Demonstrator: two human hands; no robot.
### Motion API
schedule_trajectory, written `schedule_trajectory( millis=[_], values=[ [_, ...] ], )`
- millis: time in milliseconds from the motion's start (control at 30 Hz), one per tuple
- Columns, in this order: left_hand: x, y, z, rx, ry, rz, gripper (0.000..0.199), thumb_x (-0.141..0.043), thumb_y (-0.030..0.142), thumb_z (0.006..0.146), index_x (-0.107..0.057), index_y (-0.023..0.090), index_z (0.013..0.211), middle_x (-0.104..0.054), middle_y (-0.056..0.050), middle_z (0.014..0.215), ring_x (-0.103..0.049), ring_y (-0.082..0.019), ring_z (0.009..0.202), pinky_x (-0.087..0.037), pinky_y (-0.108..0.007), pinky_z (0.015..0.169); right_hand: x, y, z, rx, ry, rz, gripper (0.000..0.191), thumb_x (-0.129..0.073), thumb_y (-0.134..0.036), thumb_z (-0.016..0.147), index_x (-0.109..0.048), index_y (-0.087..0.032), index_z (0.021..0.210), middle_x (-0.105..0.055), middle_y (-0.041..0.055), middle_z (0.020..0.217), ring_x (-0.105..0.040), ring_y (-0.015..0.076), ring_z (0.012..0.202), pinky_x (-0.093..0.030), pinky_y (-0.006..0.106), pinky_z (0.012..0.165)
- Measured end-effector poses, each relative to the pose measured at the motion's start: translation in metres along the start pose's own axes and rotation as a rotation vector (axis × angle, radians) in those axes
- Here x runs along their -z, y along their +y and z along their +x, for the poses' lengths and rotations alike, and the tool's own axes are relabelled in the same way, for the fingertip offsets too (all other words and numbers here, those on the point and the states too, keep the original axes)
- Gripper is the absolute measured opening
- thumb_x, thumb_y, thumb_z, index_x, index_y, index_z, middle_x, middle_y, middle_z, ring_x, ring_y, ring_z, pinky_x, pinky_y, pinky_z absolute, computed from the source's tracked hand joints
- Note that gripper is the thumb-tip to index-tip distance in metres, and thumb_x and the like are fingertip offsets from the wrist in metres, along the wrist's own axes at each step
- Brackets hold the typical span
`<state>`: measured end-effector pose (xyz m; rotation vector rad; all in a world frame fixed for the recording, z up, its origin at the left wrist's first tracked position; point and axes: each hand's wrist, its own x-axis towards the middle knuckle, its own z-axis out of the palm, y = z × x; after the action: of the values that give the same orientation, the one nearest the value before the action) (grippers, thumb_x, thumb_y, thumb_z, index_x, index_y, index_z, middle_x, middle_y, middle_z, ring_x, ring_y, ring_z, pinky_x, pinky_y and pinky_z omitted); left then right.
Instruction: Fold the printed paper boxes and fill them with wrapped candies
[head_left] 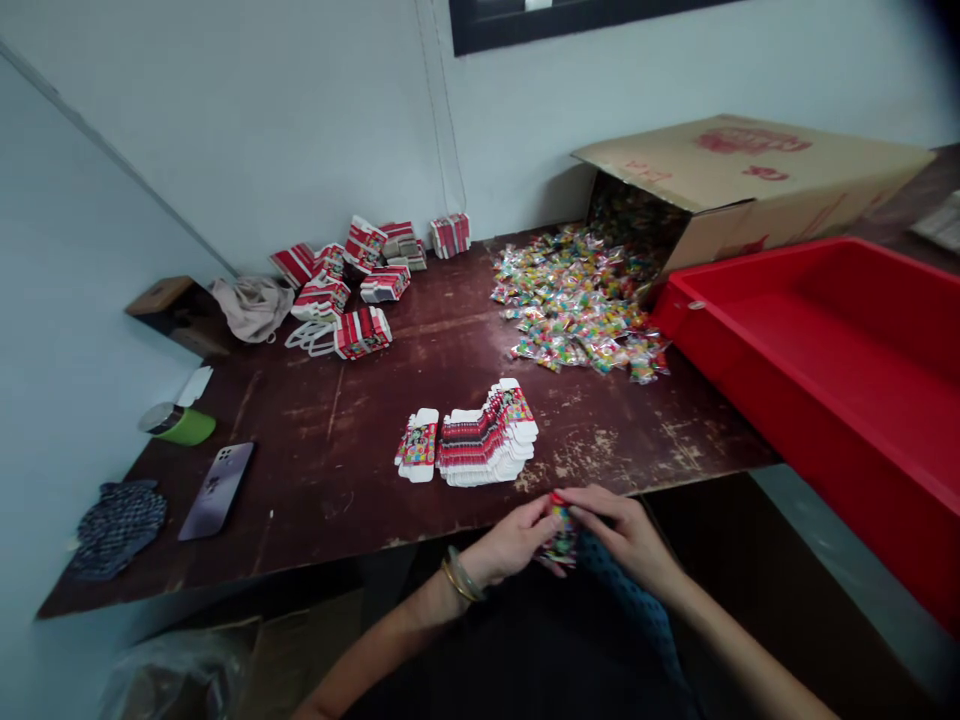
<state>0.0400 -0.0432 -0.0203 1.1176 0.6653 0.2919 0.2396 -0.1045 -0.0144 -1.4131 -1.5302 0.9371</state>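
In front of my body, just off the table's front edge, both hands grip one small printed carton (pixel 561 543) in red, green and yellow. My left hand (pixel 517 540) has its fingers closed around the carton's left side. With thumb and fingers pinched, my right hand (pixel 619 525) holds its upper right end; any contents are hidden. Beyond my hands lies a fanned row of flat cartons (pixel 484 440) with white flaps. Another flat carton (pixel 418 445) rests beside that row on the left.
Clear-wrapped candies (pixel 577 300) spill from a tipped cardboard box (pixel 750 170) at the back right. A large red tray (pixel 832 370) stands to the right. Banded carton bundles (pixel 364 332) lie at the back left. A phone (pixel 217 490) and green cup (pixel 187 426) are on the left.
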Motion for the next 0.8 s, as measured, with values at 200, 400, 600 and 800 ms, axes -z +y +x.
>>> schedule_trajectory(
  millis=[200, 400, 600, 800],
  values=[
    [0.094, 0.019, -0.034, -0.144, 1.012, 0.887, 0.029, -0.058, 0.034, 0.086, -0.063, 0.017, 0.109, -0.060, -0.011, 0.107, -0.056, -0.026, 0.103, -0.044, -0.040, 0.093, 0.122, 0.037, -0.032, -0.189, -0.050, -0.329, 0.033, -0.063, -0.056, 0.079, -0.077, -0.032, 0.098, -0.071, 0.0170, 0.108, -0.068, 0.0331, 0.096, -0.055, 0.048, 0.085],
    [0.173, 0.011, -0.049, 0.109, 1.192, 0.998, 0.050, -0.078, 0.043, 0.062, -0.060, 0.016, 0.100, -0.055, -0.013, 0.113, -0.047, -0.034, 0.113, -0.039, -0.044, 0.094, 0.042, 0.041, 0.055, 0.045, -0.189, -0.325, 0.033, -0.056, -0.048, 0.088, -0.073, -0.027, 0.105, -0.070, 0.0102, 0.114, -0.064, 0.0309, 0.109, -0.050, 0.050, 0.096],
    [0.177, 0.014, -0.056, -0.056, 1.153, 0.506, 0.039, -0.076, 0.039, 0.058, -0.049, 0.019, 0.079, -0.060, 0.001, 0.074, -0.060, -0.019, 0.073, -0.048, -0.031, 0.070, -0.042, -0.003, 0.117, 0.217, -0.128, -0.206, 0.027, -0.056, -0.037, 0.091, -0.071, -0.024, 0.109, -0.067, 0.0091, 0.118, -0.061, 0.0263, 0.112, -0.047, 0.045, 0.098],
    [0.122, 0.020, -0.042, -0.298, 1.022, 0.096, 0.046, -0.072, 0.041, 0.070, -0.047, 0.017, 0.101, -0.067, -0.005, 0.090, -0.066, -0.018, 0.077, -0.052, -0.030, 0.070, -0.047, 0.027, 0.117, 0.130, 0.103, -0.320, 0.034, -0.053, -0.040, 0.092, -0.067, -0.021, 0.116, -0.066, 0.0119, 0.120, -0.059, 0.0279, 0.113, -0.046, 0.047, 0.098]
  ],
)
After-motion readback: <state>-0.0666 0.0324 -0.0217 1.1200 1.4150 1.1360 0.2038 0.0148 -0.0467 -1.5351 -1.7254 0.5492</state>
